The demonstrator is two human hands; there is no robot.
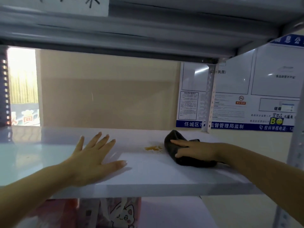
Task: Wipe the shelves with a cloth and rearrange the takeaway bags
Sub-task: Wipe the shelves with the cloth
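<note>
The white shelf (148, 175) spans the centre of the frame, with the underside of the next shelf (148, 35) across the top.

Left hand (92, 155): lower left of centre, palm down, fingers straight and spread apart, pressed flat on the shelf board. It holds nothing.

Right hand (194, 149): right of centre, laid on top of a dark cloth (179, 145), fingers extended across it and the thumb curled against its near side. The cloth is bunched, lies on the shelf board, and one end rises toward the back.

An orange-yellow stain (153, 148) lies on the shelf board just beside the left edge of the cloth, between the two hands.

A takeaway bag (121, 213) printed with a cartoon cat shows at the bottom centre of the frame, on the level below the shelf.

A perforated upright post (209, 96) stands at the rear right. Behind it, a blue-bordered notice board (246, 99) hangs on the wall.
</note>
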